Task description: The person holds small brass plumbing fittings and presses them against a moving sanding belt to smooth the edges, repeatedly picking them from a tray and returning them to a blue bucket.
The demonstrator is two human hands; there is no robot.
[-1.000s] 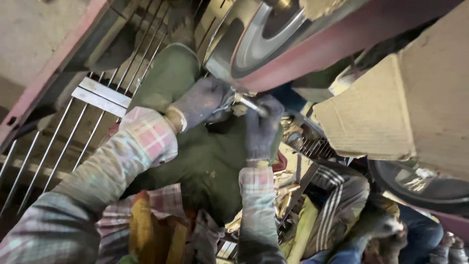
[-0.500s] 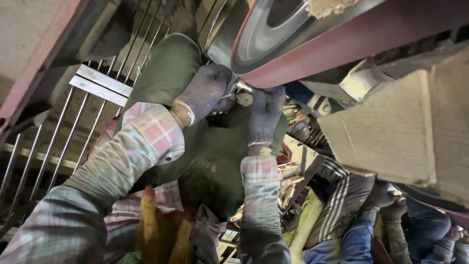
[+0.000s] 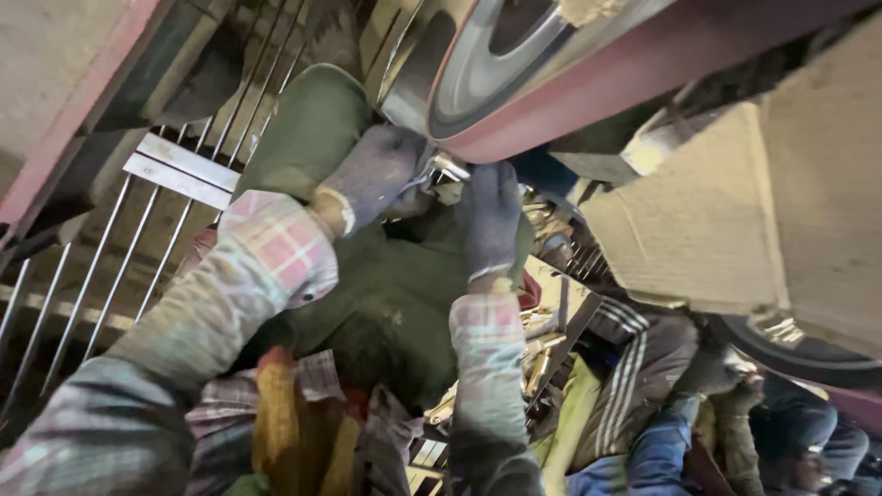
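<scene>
One package in sight: a big tan cardboard box (image 3: 735, 230) at the right, flat-sided, with a worn corner, just under the reddish belt. No labels, signs or screens.

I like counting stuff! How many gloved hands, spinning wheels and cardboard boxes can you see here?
Gloved hands: 2, the left hand and the right hand, both at a small metal piece
Grinding wheels with a reddish belt: 1
Cardboard boxes: 1
Total: 4
</scene>
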